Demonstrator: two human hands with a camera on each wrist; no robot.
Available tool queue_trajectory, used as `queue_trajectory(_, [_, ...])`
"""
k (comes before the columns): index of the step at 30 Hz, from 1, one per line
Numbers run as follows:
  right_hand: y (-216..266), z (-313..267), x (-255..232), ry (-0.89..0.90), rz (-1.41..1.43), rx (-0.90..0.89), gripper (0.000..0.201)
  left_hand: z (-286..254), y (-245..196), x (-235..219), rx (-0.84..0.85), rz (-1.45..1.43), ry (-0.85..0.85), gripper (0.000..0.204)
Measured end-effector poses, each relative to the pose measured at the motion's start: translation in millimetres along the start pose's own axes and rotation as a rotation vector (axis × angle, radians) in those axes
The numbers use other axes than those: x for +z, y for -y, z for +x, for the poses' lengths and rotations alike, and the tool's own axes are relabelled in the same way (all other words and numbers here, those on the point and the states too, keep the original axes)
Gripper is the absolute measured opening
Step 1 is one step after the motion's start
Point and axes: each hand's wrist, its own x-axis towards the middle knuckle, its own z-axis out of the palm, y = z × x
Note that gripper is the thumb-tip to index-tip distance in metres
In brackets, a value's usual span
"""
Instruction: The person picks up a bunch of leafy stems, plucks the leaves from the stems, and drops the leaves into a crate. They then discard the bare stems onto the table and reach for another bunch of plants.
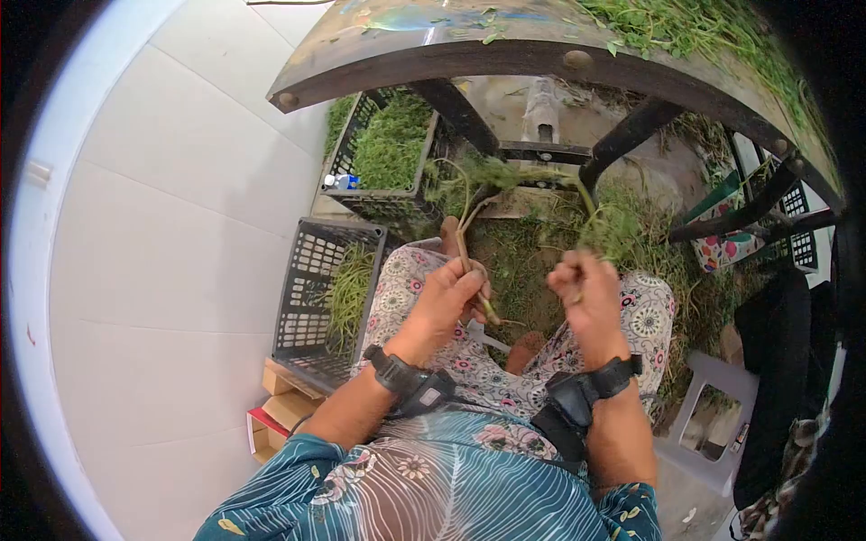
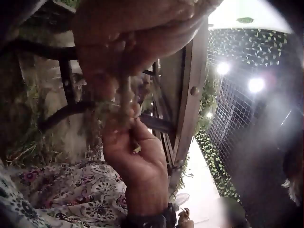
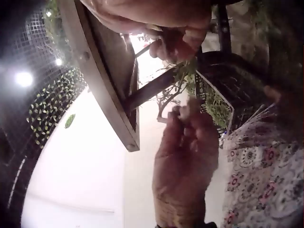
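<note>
My left hand (image 1: 442, 302) grips a few long plant stalks (image 1: 463, 243) over the lap. Their thin ends reach up and forward, while a thicker pale-green end sticks out below the fingers. To the right, my right hand (image 1: 588, 293) has its fingers curled round a leafy green sprig (image 1: 615, 233), whose feathery leaves spread above the knuckles; both are blurred. In the head view the hands are apart, each in front of a knee. The left wrist view shows the right hand (image 2: 135, 152) beyond the near fingers, which hide much of the stalks.
At the left stand black plastic crates, one with leafy greens (image 1: 392, 144), a nearer one (image 1: 329, 270) with bare stems. A metal-topped table (image 1: 505, 27) with dark legs stands ahead, with greens on it. Plant scraps (image 1: 514, 261) litter the floor. A grey plastic stool (image 1: 713, 410) is at right.
</note>
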Motion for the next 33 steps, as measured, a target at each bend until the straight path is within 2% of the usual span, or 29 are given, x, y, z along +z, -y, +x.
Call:
queue_trajectory(3, [16,4,-9,-0.091,0.129,-0.027,0.016,0,-2,-8,0.018,0.079,0.049,0.016])
queue_trajectory(4, [17,2,-6,-0.101,0.059,0.009,0.022,1,-3,-9,0.026,0.122,0.078,0.016])
queue_trajectory(8, [7,-5,5,0.123,-0.124,0.183,0.027,-2,-3,5,0.049,0.094,0.150,0.021])
queue_trajectory(11, [2,-13,20,0.105,-0.103,0.268,0.024,-1,-2,8,0.046,-0.053,0.129,0.021])
queue_trajectory(13, [-1,-12,20,0.105,-0.075,0.248,0.022,-1,-5,6,0.035,-0.141,0.119,0.022])
queue_trajectory(16, [-4,-9,17,0.140,-0.050,0.256,0.022,-4,-8,8,0.012,-0.041,0.187,0.023])
queue_trajectory(21, [3,-18,22,0.255,-0.120,0.313,0.023,-6,-3,19,0.078,0.251,0.291,0.018])
queue_trajectory(24, [5,-20,24,0.346,-0.403,0.314,0.022,-6,0,22,0.103,0.416,0.311,0.014])
queue_trajectory(27, [3,-20,22,0.323,-0.469,0.270,0.022,-9,-5,27,0.109,0.535,0.263,0.012])
queue_trajectory(28, [3,-21,23,0.311,-0.431,0.237,0.025,-10,-7,29,0.105,0.566,0.241,0.012])
queue_trajectory(30, [4,-23,26,0.286,-0.357,0.169,0.029,-6,-1,24,0.102,0.537,0.305,0.012])
queue_trajectory(33, [8,-21,22,0.296,-0.249,0.157,0.031,-6,4,22,0.075,0.427,0.383,0.014])
